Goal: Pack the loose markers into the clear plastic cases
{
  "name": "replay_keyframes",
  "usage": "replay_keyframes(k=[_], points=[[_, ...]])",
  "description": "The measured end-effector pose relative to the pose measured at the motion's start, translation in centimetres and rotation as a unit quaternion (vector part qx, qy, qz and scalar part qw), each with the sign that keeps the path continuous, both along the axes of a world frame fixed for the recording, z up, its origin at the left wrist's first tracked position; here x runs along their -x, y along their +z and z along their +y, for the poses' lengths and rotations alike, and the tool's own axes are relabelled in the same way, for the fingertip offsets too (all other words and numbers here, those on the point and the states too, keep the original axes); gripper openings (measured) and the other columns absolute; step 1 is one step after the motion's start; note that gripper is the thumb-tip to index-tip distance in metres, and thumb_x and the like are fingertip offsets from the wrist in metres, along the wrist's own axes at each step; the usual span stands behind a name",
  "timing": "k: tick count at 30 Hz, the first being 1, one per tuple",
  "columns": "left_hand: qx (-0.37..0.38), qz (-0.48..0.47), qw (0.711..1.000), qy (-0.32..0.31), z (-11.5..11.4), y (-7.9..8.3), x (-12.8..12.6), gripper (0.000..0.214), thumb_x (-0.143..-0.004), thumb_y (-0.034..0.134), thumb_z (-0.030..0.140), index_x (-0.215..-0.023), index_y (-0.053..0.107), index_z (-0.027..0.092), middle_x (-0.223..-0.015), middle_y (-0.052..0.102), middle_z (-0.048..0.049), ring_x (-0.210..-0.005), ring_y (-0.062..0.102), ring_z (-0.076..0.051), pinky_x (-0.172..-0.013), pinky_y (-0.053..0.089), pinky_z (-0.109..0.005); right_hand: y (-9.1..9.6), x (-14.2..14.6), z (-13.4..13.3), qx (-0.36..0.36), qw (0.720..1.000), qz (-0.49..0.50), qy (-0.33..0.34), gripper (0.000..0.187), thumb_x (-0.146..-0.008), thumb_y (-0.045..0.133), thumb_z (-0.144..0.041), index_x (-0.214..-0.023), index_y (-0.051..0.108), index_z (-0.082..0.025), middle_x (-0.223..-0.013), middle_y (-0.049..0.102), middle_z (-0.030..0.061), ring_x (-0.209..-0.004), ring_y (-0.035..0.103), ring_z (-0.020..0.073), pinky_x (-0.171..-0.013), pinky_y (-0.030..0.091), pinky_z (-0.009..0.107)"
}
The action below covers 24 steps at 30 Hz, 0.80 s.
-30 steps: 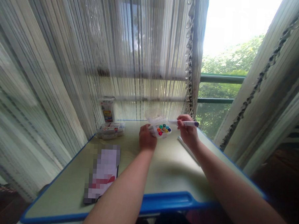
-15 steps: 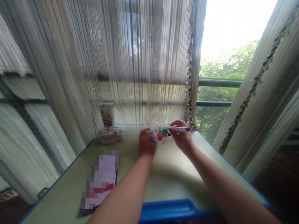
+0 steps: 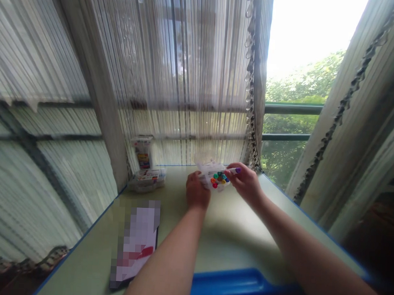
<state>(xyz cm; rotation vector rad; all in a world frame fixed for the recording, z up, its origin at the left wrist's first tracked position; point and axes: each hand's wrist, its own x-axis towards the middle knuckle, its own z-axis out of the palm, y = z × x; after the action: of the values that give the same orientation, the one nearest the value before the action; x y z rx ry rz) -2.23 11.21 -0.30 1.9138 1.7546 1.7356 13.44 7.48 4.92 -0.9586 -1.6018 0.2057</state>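
A clear plastic case (image 3: 206,179) with its lid up is gripped on its left side by my left hand (image 3: 197,192), fingers wrapped round it. Several markers (image 3: 219,179) with green, orange, red, yellow and blue ends sit inside, ends facing me. My right hand (image 3: 246,180) pinches a white marker with a purple end (image 3: 235,171) at the case's upper right. That marker lies nearly sideways, its other end over the case opening. Whether it touches the other markers I cannot tell.
A closed clear case (image 3: 150,179) and an upright clear box (image 3: 142,151) stand at the table's back left. A blurred-out flat item (image 3: 139,243) lies left of my left forearm. A blue tray edge (image 3: 226,284) runs along the front; a curtain (image 3: 186,86) hangs behind.
The purple-ended marker has moved left and inward, with more of it over the case. My left hand keeps its hold on the case. The view has shifted slightly.
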Motion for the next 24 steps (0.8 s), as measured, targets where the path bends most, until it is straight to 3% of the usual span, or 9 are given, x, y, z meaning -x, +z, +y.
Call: replay_keyframes(k=[4, 8, 13, 15, 17, 18, 20, 22, 24], points=[[-0.003, -0.002, 1.0, 0.001, 0.0, 0.0, 0.0, 0.037, -0.068, 0.058, 0.006, -0.104, 0.058, 0.014, -0.106, 0.061, -0.0148, -0.101, 0.059, -0.027, -0.092, 0.049, -0.04, 0.2, -0.1, -0.1, 0.0, 0.999, -0.038, 0.016, 0.035, -0.087, 0.05, -0.045, -0.092, 0.069, -0.016, -0.071, 0.065, 0.0048, -0.054, 0.055, 0.0122, -0.053, 0.046, 0.025], [-0.007, -0.001, 1.0, -0.005, 0.0, -0.1, 0.0, 0.038, -0.068, 0.058, 0.006, -0.105, 0.058, 0.013, -0.108, 0.061, -0.0147, -0.101, 0.058, -0.027, -0.093, 0.049, -0.04, -0.5, 0.0, 0.6, -0.034, 0.997, -0.068, -0.023, 0.029, -0.086, 0.052, -0.039, -0.099, 0.068, -0.018, -0.082, 0.062, 0.0051, -0.058, 0.053, 0.0112, -0.058, 0.048, 0.025], [-0.01, -0.003, 1.0, -0.001, 0.0, -0.1, 0.0, 0.037, -0.068, 0.057, 0.006, -0.105, 0.058, 0.014, -0.106, 0.061, -0.0138, -0.102, 0.058, -0.026, -0.093, 0.048, -0.039, -1.0, 0.1, 1.2, -0.038, 0.997, -0.066, -0.007, 0.023, -0.085, 0.054, -0.038, -0.081, 0.064, -0.019, -0.076, 0.06, 0.0029, -0.058, 0.052, 0.0108, -0.054, 0.046, 0.022], [-0.011, -0.001, 1.0, 0.001, 0.0, -0.1, 0.0, 0.036, -0.069, 0.057, 0.006, -0.104, 0.058, 0.014, -0.105, 0.061, -0.0131, -0.101, 0.059, -0.026, -0.093, 0.048, -0.039, -0.7, -0.5, 1.4, -0.024, 0.997, -0.062, -0.034, 0.025, -0.087, 0.049, -0.039, -0.084, 0.064, -0.019, -0.076, 0.063, 0.0034, -0.06, 0.055, 0.0122, -0.057, 0.046, 0.023], [-0.01, 0.001, 1.0, 0.003, 0.0, -0.1, 0.0, 0.037, -0.068, 0.058, 0.006, -0.104, 0.058, 0.014, -0.105, 0.061, -0.0126, -0.101, 0.059, -0.025, -0.093, 0.048, -0.039, -0.2, -1.5, 1.6, 0.022, 0.99, -0.086, -0.114, 0.027, -0.089, 0.044, -0.036, -0.088, 0.065, -0.019, -0.076, 0.066, 0.0038, -0.064, 0.059, 0.014, -0.059, 0.046, 0.024], [-0.01, 0.002, 1.0, 0.003, 0.1, -0.1, 0.0, 0.037, -0.068, 0.058, 0.006, -0.104, 0.058, 0.015, -0.105, 0.061, -0.0125, -0.101, 0.059, -0.025, -0.093, 0.048, -0.039, -0.1, -2.2, 1.8, 0.062, 0.977, -0.124, -0.163, 0.025, -0.088, 0.045, -0.034, -0.086, 0.066, -0.02, -0.075, 0.067, 0.004, -0.066, 0.061, 0.0149, -0.06, 0.045, 0.024], [-0.009, 0.003, 1.0, 0.004, 0.1, -0.1, 0.0, 0.037, -0.068, 0.059, 0.006, -0.104, 0.058, 0.014, -0.105, 0.061, -0.0129, -0.102, 0.059, -0.026, -0.094, 0.047, -0.038, -0.1, -3.7, 2.2, 0.159, 0.926, -0.24, -0.245, 0.02, -0.081, 0.053, -0.034, -0.08, 0.067, -0.02, -0.075, 0.069, 0.0054, -0.064, 0.061, 0.016, -0.054, 0.042, 0.024], [-0.009, 0.003, 1.0, 0.004, 0.2, 0.0, 0.1, 0.036, -0.068, 0.059, 0.006, -0.104, 0.058, 0.014, -0.105, 0.061, -0.0133, -0.102, 0.058, -0.026, -0.094, 0.047, -0.038, -0.7, -4.9, 2.7, 0.251, 0.871, -0.337, -0.256, 0.025, -0.074, 0.062, -0.042, -0.066, 0.066, -0.019, -0.064, 0.066, 0.0059, -0.053, 0.058, 0.0152, -0.047, 0.038, 0.024], [-0.008, 0.003, 1.0, 0.001, 0.3, 0.0, 0.1, 0.036, -0.069, 0.06, 0.007, -0.104, 0.057, 0.014, -0.105, 0.06, -0.0131, -0.102, 0.058, -0.025, -0.095, 0.047, -0.038, -1.5, -5.6, 3.0, 0.312, 0.839, -0.388, -0.221, 0.032, -0.067, 0.069, -0.047, -0.053, 0.061, -0.019, -0.047, 0.057, 0.0028, -0.04, 0.051, 0.013, -0.04, 0.036, 0.024]])
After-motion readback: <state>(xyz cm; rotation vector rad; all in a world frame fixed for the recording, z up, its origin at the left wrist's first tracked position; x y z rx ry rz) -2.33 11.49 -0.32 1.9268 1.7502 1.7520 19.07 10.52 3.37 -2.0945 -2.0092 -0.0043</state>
